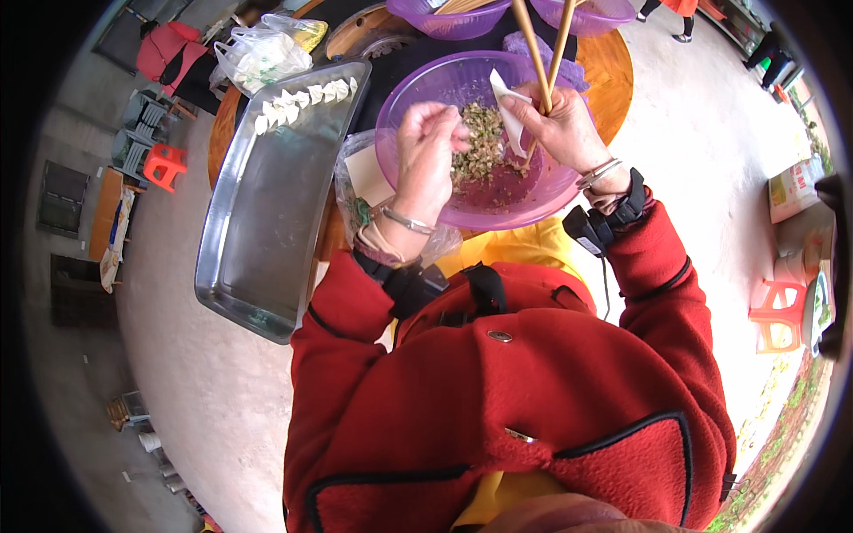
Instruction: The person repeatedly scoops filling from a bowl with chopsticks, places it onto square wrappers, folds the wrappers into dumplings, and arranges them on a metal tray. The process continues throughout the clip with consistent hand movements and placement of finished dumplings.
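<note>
My right hand (563, 123) grips a pair of wooden chopsticks (526, 33) and a thin white dough wrapper (512, 126), over the right side of a purple plastic bowl (406, 73). The chopsticks' lower ends reach down to minced filling (481, 143) flecked with green in the bowl. Over the bowl's left side is my left hand (430, 150), its fingers curled and partly blurred; I cannot tell whether anything is between them. To the left, a metal tray (260, 220) bears several folded dumplings (293, 104) along its far end. Between tray and bowl lies a pale stack of wrappers (368, 174) in clear plastic.
White plastic bags (263, 56) sit beyond the tray. More purple bowls (456, 20) and a purple cloth (560, 63) lie behind the filling bowl on the round wooden table (610, 86). A red stool (164, 166) stands on the floor; a person in pink (173, 56) bends at far left.
</note>
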